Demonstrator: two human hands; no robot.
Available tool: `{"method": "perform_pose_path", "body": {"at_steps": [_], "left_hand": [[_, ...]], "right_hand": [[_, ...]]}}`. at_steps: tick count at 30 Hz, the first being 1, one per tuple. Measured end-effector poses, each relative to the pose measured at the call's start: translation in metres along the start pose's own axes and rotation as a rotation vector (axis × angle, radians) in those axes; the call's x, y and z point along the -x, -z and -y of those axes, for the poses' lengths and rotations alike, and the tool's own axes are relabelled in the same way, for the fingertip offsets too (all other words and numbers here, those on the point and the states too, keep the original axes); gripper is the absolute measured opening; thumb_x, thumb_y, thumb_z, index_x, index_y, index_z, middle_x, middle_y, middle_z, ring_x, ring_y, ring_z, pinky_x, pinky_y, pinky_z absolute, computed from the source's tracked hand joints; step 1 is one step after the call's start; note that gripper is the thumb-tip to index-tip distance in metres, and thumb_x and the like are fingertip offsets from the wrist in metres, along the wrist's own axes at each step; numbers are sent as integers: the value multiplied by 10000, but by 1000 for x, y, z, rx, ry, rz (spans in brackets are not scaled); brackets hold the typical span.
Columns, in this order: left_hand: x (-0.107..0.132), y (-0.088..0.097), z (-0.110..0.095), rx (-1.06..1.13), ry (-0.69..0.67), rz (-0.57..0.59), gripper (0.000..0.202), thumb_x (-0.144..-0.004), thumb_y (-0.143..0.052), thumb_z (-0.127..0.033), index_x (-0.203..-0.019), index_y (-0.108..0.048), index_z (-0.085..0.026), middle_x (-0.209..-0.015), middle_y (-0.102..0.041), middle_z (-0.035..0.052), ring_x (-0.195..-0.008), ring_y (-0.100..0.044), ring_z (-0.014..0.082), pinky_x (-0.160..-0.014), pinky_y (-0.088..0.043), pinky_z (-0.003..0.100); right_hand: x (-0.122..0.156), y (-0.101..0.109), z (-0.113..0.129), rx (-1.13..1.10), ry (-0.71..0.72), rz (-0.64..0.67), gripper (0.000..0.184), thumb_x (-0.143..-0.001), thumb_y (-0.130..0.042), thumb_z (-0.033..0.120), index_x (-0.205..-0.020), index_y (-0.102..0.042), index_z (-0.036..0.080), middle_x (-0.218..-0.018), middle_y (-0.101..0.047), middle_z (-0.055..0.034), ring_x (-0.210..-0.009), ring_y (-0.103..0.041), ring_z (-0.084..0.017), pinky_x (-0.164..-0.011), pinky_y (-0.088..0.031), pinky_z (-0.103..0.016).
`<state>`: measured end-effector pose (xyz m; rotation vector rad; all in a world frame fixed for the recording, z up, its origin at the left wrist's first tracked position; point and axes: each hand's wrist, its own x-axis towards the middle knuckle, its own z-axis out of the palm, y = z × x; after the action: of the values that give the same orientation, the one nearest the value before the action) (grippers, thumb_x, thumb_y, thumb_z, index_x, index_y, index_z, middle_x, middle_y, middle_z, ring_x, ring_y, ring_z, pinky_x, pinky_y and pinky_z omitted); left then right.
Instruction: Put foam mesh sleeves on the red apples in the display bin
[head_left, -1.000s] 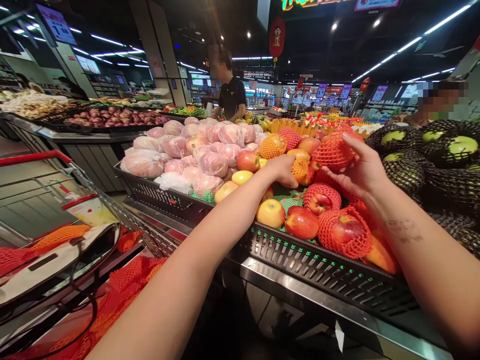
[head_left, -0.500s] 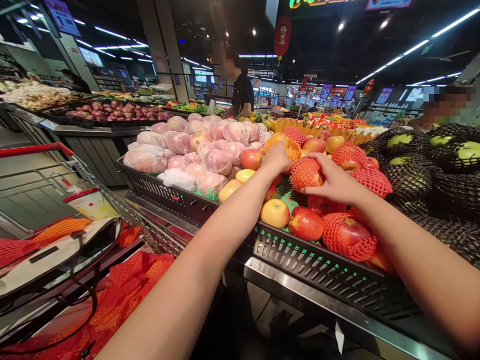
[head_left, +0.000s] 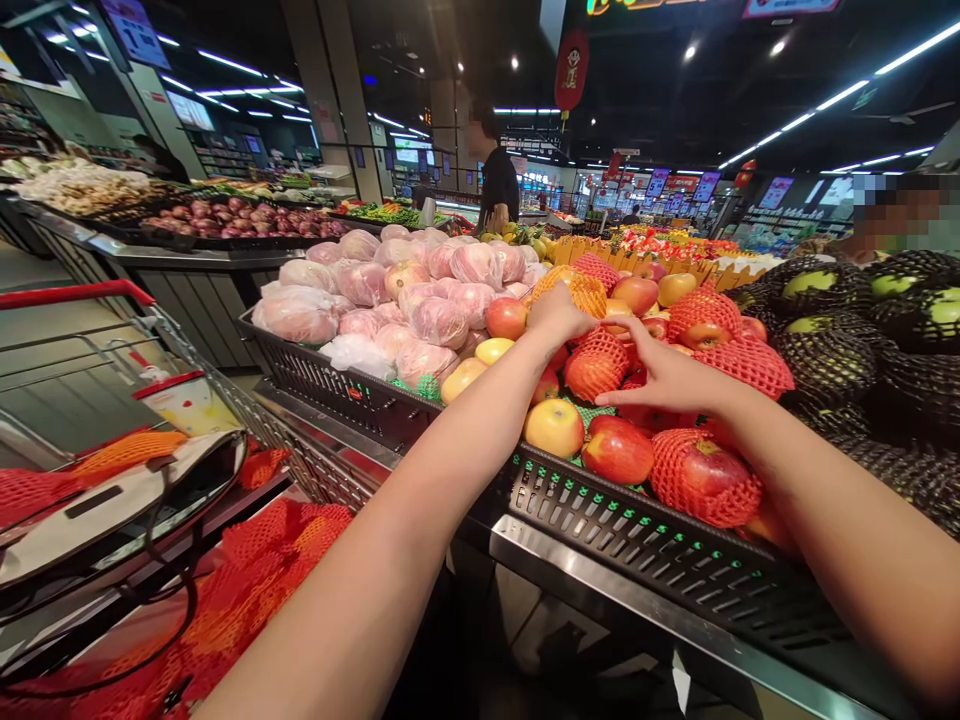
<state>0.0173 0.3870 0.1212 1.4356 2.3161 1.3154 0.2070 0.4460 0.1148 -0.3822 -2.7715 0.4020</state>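
Observation:
My left hand (head_left: 559, 315) reaches far into the black crate (head_left: 637, 535) of apples. Its fingers curl over an orange-netted fruit (head_left: 581, 290) at the back of the pile, their tips hidden. My right hand (head_left: 667, 378) cups a red-netted apple (head_left: 596, 365) from the right, thumb over its top and fingers under it, low on the heap. Loose apples lie in front: a yellow apple (head_left: 553, 428) and a red apple (head_left: 617, 452). Another red-netted apple (head_left: 705, 480) sits under my right forearm.
A heap of plastic-bagged apples (head_left: 420, 300) fills the crate's left half. Green fruit in black nets (head_left: 862, 330) lies to the right. A shopping cart with a red handle (head_left: 67, 295) stands at left, holding a bag and red nets. A person in black (head_left: 499, 185) stands behind the display.
My right hand has come left and down from the raised netted apples, carrying a red-netted apple onto the pile. My left hand has moved slightly farther back, staying on the orange net.

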Motion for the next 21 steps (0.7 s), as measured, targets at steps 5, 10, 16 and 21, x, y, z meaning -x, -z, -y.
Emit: {"method": "perform_pose_path", "body": {"at_steps": [5,10,16,21], "left_hand": [[7,4,-8,-99,64,-2,728,-676,-838,-335,-1308,-554,-112,-1317,-660,203,-1196,-642,343,-978,-500,388],[10,6,-12,-127,94,-17,759,-651,-872,-340,-1314,-557,-145,-1317,-673,153,-1190,-650,297,-943,-508,328],[12,11,-12,-179,94,-74,710,-678,-847,-385,-1284,-586,-124,-1317,-670,169,-1183,-655,297,-915,-516,330],[14,12,-12,-195,89,-99,738,-644,-851,-401,-1273,-593,-114,-1299,-679,168,-1163,-666,297,-879,-530,322]], "right_hand": [[-3,3,-6,5,59,-228,872,-569,-849,689,-1220,-489,236,-1311,-604,-163,-1168,-614,-376,-975,-522,-550],[-3,10,-3,89,50,-279,489,-697,-812,606,-859,-570,212,-867,-695,-83,-746,-634,-252,-721,-521,-413],[-4,2,-1,12,190,-51,382,-847,-689,453,-1150,-709,220,-1222,-728,-97,-1136,-669,-312,-1037,-496,-490],[-7,-4,-3,30,242,78,706,-750,-778,532,-1369,-632,225,-1480,-571,-117,-1387,-505,-357,-1185,-370,-551]]}}
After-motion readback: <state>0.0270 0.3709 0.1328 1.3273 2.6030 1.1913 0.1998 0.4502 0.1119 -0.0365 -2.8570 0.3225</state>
